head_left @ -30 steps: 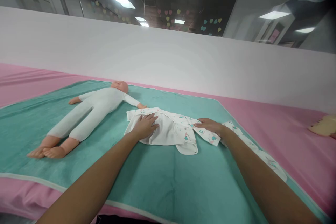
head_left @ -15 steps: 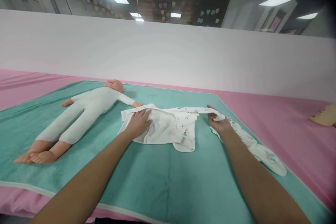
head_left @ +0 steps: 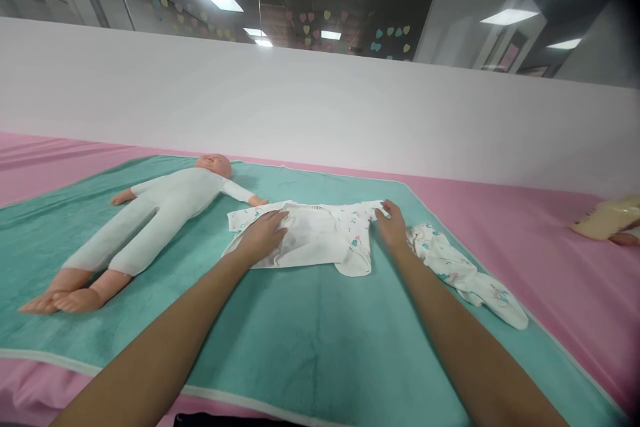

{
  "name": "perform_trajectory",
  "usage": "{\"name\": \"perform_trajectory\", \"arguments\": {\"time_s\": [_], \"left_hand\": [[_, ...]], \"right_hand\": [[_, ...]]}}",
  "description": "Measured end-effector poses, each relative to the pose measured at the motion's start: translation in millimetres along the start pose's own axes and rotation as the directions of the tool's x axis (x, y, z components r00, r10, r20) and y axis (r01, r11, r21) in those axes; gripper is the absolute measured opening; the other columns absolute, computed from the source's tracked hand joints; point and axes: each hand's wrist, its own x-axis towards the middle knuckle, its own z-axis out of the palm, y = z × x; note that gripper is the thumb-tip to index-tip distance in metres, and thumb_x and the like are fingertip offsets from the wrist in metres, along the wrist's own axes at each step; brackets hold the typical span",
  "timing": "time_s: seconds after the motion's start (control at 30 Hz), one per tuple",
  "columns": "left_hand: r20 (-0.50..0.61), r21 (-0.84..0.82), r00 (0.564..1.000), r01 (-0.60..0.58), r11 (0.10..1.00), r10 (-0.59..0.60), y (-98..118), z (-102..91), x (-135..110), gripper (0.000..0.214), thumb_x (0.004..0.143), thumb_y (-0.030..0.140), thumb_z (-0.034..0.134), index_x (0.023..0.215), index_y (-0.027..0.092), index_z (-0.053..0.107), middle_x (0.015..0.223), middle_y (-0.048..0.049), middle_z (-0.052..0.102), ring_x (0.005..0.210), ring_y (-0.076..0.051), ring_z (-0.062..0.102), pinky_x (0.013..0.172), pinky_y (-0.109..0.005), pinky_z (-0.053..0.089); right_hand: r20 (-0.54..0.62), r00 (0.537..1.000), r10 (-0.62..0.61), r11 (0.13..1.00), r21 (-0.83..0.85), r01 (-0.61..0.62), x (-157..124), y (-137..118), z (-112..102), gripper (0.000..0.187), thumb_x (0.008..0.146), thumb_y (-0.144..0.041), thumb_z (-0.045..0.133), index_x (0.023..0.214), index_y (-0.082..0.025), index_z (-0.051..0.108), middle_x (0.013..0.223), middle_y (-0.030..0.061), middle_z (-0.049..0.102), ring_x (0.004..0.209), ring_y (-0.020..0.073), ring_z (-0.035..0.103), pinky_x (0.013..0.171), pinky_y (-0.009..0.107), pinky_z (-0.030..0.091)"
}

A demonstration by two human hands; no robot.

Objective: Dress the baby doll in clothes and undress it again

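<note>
A white baby shirt with small printed figures lies spread open on the teal blanket. My left hand rests flat on its left side, fingers stretched over the cloth. At the right sleeve, my right hand has its fingers and thumb closed on the sleeve end. To the left a baby doll in a pale suit lies on its back, one hand close to the shirt's left sleeve. Printed baby trousers, bunched up, lie just right of my right hand.
A pink cover shows around the blanket. Behind it stands a white wall with glass above. At the far right edge is a cream-coloured object, partly cut off.
My right hand has moved left with the sleeve end, and the sleeve, stretched long before, is now short and bunched. My left hand stays on the shirt.
</note>
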Motion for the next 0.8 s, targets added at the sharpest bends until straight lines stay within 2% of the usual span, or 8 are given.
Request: {"name": "perform_trajectory", "arguments": {"time_s": [0.1, 0.23, 0.37, 0.5, 0.57, 0.63, 0.7, 0.8], "left_hand": [[0.015, 0.201, 0.999, -0.042, 0.979, 0.040, -6, -4.1, 0, 0.047, 0.085, 0.029, 0.050, 0.131, 0.021, 0.047, 0.148, -0.0078, 0.029, 0.136, -0.028, 0.023, 0.110, -0.045, 0.025], [0.044, 0.368, 0.999, -0.028, 0.930, 0.013, -10, -4.4, -1, 0.044, 0.088, 0.033, 0.046, 0.130, 0.021, 0.047, 0.149, -0.0075, 0.026, 0.139, -0.027, 0.018, 0.110, -0.048, 0.025], [0.064, 0.301, 0.996, -0.075, 0.951, 0.058, 2, -0.4, -2, 0.038, 0.089, 0.039, 0.045, 0.124, 0.024, 0.052, 0.143, -0.0035, 0.039, 0.135, -0.024, 0.028, 0.110, -0.047, 0.025], [0.271, 0.085, 0.932, -0.272, 0.959, 0.240, 32, 3.5, -12, 0.053, 0.084, 0.052, 0.053, 0.130, 0.027, 0.047, 0.140, -0.0010, 0.043, 0.132, -0.022, 0.033, 0.111, -0.041, 0.026], [0.359, 0.008, 0.868, -0.370, 0.929, 0.343, 48, 6.1, -18, 0.062, 0.081, 0.057, 0.054, 0.135, 0.031, 0.040, 0.144, 0.0009, 0.038, 0.134, -0.023, 0.029, 0.111, -0.042, 0.023], [0.383, -0.011, 0.841, -0.410, 0.912, 0.382, 60, 9.3, -22, 0.058, 0.082, 0.057, 0.053, 0.134, 0.032, 0.042, 0.145, 0.0013, 0.036, 0.134, -0.023, 0.029, 0.111, -0.044, 0.023], [0.353, 0.014, 0.855, -0.411, 0.912, 0.380, 66, 12.5, -23, 0.041, 0.086, 0.048, 0.052, 0.123, 0.030, 0.052, 0.142, 0.0002, 0.040, 0.131, -0.023, 0.034, 0.108, -0.043, 0.028], [0.292, 0.054, 0.873, -0.424, 0.904, 0.392, 67, 15.4, -20, 0.020, 0.090, 0.036, 0.049, 0.102, 0.025, 0.060, 0.132, -0.0007, 0.050, 0.122, -0.020, 0.043, 0.102, -0.039, 0.034]], "right_hand": [[0.169, 0.983, -0.077, 0.967, -0.227, 0.114, -17, -14, 10, 0.025, 0.077, -0.044, 0.057, 0.080, -0.019, 0.057, 0.093, 0.0037, 0.061, 0.091, 0.0180, 0.053, 0.084, 0.030, 0.039], [0.475, 0.879, 0.053, 0.722, -0.626, 0.295, -46, -31, 13, 0.046, 0.082, -0.063, 0.041, 0.069, -0.020, 0.051, 0.070, 0.0010, 0.058, 0.064, 0.0150, 0.049, 0.058, 0.026, 0.032], [0.579, 0.803, 0.140, 0.674, -0.650, 0.351, -67, -43, 1, 0.048, 0.073, -0.070, 0.050, 0.080, -0.022, 0.051, 0.076, -0.0016, 0.060, 0.062, 0.0135, 0.050, 0.052, 0.024, 0.028], [0.671, 0.727, 0.144, 0.732, -0.566, 0.378, -73, -44, -6, 0.034, 0.074, -0.055, 0.058, 0.084, -0.023, 0.053, 0.078, -0.0027, 0.060, 0.063, 0.0119, 0.050, 0.052, 0.022, 0.028], [0.656, 0.746, 0.114, 0.742, -0.555, 0.376, -72, -41, -5, 0.021, 0.079, -0.042, 0.052, 0.079, -0.021, 0.054, 0.075, -0.0025, 0.059, 0.064, 0.0112, 0.050, 0.053, 0.022, 0.028], [0.593, 0.802, 0.066, 0.732, -0.575, 0.365, -68, -38, -3, 0.014, 0.079, -0.031, 0.048, 0.072, -0.020, 0.053, 0.071, -0.0022, 0.059, 0.062, 0.0108, 0.048, 0.054, 0.022, 0.028], [0.494, 0.870, 0.015, 0.744, -0.587, 0.320, -63, -36, -3, 0.012, 0.076, -0.026, 0.048, 0.068, -0.019, 0.052, 0.066, -0.0024, 0.057, 0.061, 0.0108, 0.047, 0.055, 0.022, 0.030], [0.330, 0.944, -0.011, 0.866, -0.469, 0.174, -55, -37, -6, 0.009, 0.073, -0.026, 0.049, 0.067, -0.019, 0.052, 0.063, -0.0028, 0.056, 0.059, 0.0113, 0.048, 0.055, 0.023, 0.034]]}}
